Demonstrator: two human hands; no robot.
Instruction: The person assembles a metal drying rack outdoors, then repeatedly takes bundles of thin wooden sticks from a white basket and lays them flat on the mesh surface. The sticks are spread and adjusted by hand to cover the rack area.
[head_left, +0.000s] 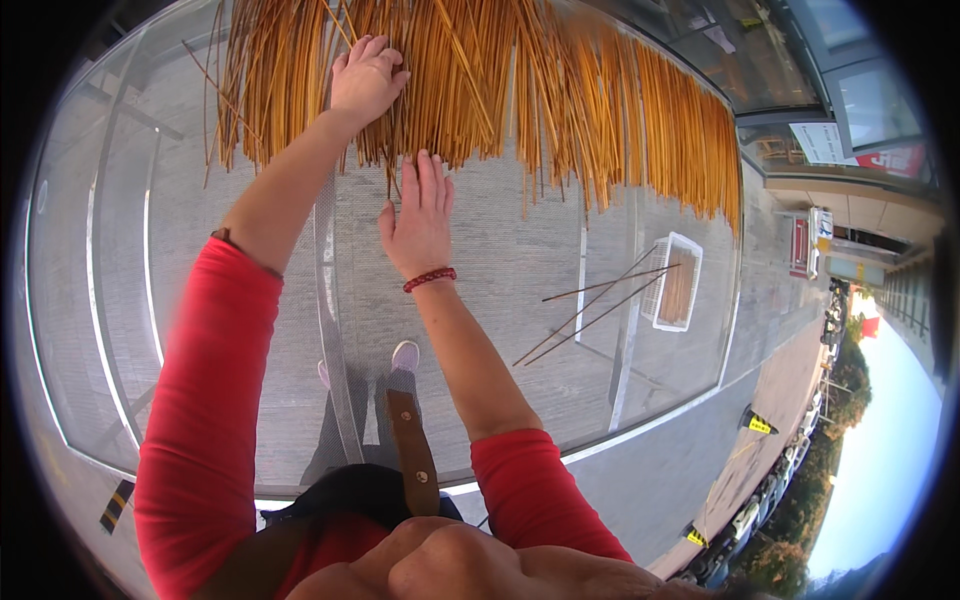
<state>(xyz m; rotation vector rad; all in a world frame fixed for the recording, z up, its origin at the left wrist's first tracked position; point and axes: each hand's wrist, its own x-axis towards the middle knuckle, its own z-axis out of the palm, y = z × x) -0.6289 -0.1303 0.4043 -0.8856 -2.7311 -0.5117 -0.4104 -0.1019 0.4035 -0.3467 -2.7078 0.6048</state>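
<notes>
Many thin amber-brown sticks (457, 90) lie side by side along the far part of a see-through mesh table (495, 240). My left hand (367, 81) rests on top of the sticks, fingers bent; whether it grips any of them is hidden. Nearer to me, my right hand (421, 210) lies palm down with its fingertips at the near ends of the sticks. Its thumb stands apart, beside a few dark ends that stick out past the row. A braided red bracelet (429, 280) circles my right wrist.
To the right, a white plastic basket (697, 279) shows beside three loose dark sticks (592, 307). The table's metal frame (660, 412) runs along its near edge. Under the mesh are crossbars and my shoes (406, 355). Glass-fronted cabinets (757, 82) stand beyond the far right side.
</notes>
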